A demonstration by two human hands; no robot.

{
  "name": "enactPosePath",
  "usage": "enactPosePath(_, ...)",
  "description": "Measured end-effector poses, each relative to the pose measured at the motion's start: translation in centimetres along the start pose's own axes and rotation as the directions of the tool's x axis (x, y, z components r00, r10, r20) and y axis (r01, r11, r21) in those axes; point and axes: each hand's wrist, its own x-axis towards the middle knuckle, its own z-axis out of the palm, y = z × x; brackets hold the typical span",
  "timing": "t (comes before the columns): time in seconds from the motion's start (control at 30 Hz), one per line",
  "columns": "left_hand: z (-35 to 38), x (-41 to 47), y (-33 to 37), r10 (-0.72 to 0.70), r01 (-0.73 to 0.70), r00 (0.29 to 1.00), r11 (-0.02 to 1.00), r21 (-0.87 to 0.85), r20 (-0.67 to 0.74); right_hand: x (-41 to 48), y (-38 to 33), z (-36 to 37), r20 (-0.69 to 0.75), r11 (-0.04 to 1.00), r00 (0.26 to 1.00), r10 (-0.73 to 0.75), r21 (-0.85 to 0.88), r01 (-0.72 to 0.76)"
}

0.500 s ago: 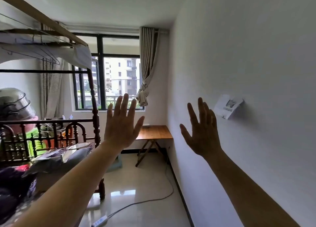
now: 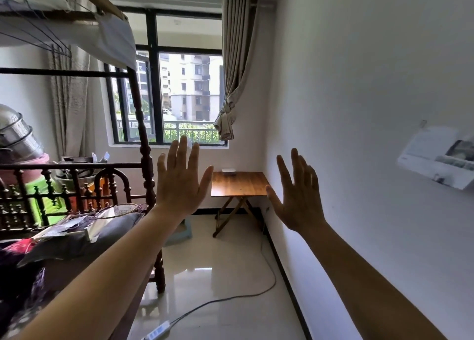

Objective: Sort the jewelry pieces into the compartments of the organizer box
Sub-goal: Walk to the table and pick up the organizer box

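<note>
Both hands are raised in front of the camera with nothing in them: the left hand (image 2: 179,183) shows its back with fingers spread, and the right hand (image 2: 297,198) is turned edge-on near the white wall (image 2: 359,109), its fingers loosely extended too. Each grip is slack and holds nothing.

No jewelry can be made out, and the sorting looks not yet begun. A small pale box (image 2: 229,170) sits at the far edge of the folding wooden surface (image 2: 238,183) under the window (image 2: 189,96), well apart from both hands; it may be the organizer, but it is too small to tell. A cluttered bed (image 2: 77,232) fills the left side, and a cable (image 2: 230,296) trails across the tiled floor.

As a judgement, jewelry pieces will be light, small and slippery, with chains that tangle and snag, so each is best pinched between thumb and 1 fingertip at a clasp or solid part, and lowered rather than dropped
</note>
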Motion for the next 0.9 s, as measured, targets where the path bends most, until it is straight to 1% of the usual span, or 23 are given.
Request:
enactPosePath(0.17, 8.0, 4.3, -2.1, 0.005, -0.004, 1.000, 1.000, -0.014, 0.029, 4.0, 2.4, 7.7, 0.018, 0.999, 1.000, 0.022, 0.023, -0.022)
enactPosePath(0.37, 19.4, 10.7, -4.0, -0.039, 0.039, 0.998, 0.999, 0.005, 0.049, 9.9, 7.2, 19.9, 0.028, 0.999, 1.000, 0.008, 0.032, -0.009)
enactPosePath(0.47, 24.5, 15.1, -4.8, -0.079, 0.079, 0.994, 0.997, -0.001, 0.081, 13.9, 9.7, 25.7, 0.054, 0.995, 0.997, 0.046, 0.083, -0.051)
enactPosePath(0.53, 26.3, 17.2, -5.6, -0.048, 0.047, 0.995, 0.999, 0.016, 0.083, 16.1, 10.3, 28.2, 0.076, 0.996, 0.997, 0.019, 0.087, -0.026)
enactPosePath(0.57, 28.5, 19.2, -6.4, -0.035, 0.033, 0.995, 0.999, 0.025, 0.092, 18.2, 11.4, 30.8, 0.103, 0.996, 0.995, -0.007, 0.087, -0.002)
enactPosePath(0.6, 30.6, 21.3, -7.2, -0.048, 0.046, 0.995, 0.999, 0.026, 0.086, 20.4, 12.3, 33.1, 0.111, 0.996, 0.994, 0.005, 0.090, -0.015)
enactPosePath(0.67, 32.5, 23.1, -8.6, -0.047, 0.046, 0.997, 0.999, 0.016, 0.056, 22.8, 12.2, 35.7, 0.105, 0.993, 0.994, 0.042, 0.107, -0.053)
enactPosePath(0.73, 35.2, 24.8, -10.3, -0.069, 0.067, 0.995, 0.998, 0.019, 0.073, 25.1, 12.1, 39.2, 0.130, 0.988, 0.989, 0.066, 0.128, -0.083)
enactPosePath(0.9, 44.7, 30.0, -16.1, -0.091, 0.091, 0.992, 0.996, 0.011, 0.082, 32.1, 11.3, 50.3, 0.181, 0.991, 0.983, -0.010, 0.136, -0.015)
